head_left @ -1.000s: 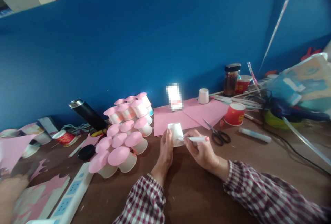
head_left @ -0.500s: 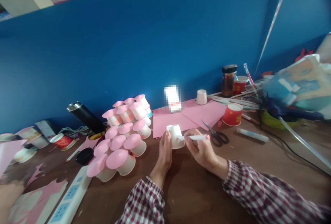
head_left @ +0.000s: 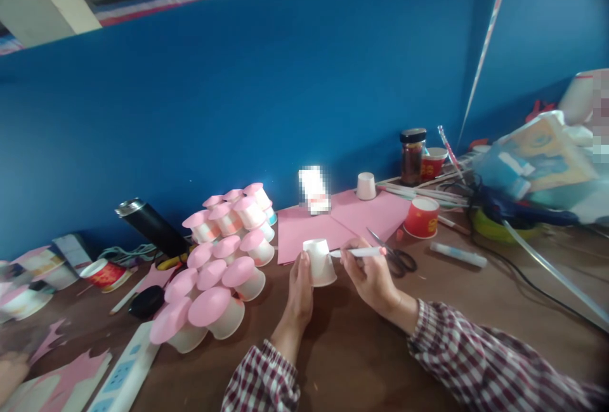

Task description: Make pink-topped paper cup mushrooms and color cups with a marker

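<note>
My left hand [head_left: 301, 288] is closed on the left side of a white paper cup [head_left: 321, 264], which is upside down just over the brown table. In my right hand [head_left: 371, 279] is a white marker [head_left: 356, 252] with a reddish end, held like a pen. Its tip points left at the cup's upper right side; whether it touches cannot be made out. Behind the cup lie sheets of pink paper [head_left: 304, 234]. Black-handled scissors [head_left: 402, 261] rest just beyond my right hand. To the left stand several upturned cups with pink paper cone tops [head_left: 213, 306].
A white power strip [head_left: 124, 371] lies at the front left, near a black flask [head_left: 152, 228]. Another person's hand [head_left: 12, 371] shows at the left edge. On the right are a red paper cup [head_left: 422, 218], a capped marker [head_left: 458, 255], a dark jar [head_left: 413, 158] and a black cable [head_left: 528, 291].
The marker's tip has moved from the cup's front up to its upper right side. My left hand still holds the cup. The whole view has shifted slightly.
</note>
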Motion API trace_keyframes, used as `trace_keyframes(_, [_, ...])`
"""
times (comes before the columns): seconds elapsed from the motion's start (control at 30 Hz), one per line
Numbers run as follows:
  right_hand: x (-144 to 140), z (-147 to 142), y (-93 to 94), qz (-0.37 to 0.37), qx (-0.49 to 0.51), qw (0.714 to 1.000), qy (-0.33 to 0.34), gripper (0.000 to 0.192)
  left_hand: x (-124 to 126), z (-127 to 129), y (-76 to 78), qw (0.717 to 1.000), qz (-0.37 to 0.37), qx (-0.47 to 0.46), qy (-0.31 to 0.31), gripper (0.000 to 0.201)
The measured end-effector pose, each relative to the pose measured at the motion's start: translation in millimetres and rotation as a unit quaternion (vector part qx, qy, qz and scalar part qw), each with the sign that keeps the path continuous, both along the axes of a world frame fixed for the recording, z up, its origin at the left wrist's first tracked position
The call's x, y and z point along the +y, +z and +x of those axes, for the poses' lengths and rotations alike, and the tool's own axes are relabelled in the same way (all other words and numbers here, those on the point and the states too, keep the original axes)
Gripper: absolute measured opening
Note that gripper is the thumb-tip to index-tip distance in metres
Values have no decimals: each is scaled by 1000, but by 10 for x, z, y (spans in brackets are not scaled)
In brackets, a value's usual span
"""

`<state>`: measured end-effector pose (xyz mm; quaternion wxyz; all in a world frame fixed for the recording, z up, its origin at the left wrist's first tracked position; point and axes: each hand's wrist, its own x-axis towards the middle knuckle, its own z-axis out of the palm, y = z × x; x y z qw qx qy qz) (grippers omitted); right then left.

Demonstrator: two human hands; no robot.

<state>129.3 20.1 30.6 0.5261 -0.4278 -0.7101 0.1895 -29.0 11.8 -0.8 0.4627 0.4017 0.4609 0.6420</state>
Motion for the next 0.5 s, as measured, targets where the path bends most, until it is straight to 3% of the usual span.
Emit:
trace_keyframes(0.2, [-12, 6, 29, -1, -1, 1000, 0, 15, 15, -13, -13, 999, -7, 37, -1, 45])
trace_keyframes(0.5, [-36, -7, 34, 9, 34, 999, 3, 13, 38, -6, -32, 999, -11, -29, -25, 47])
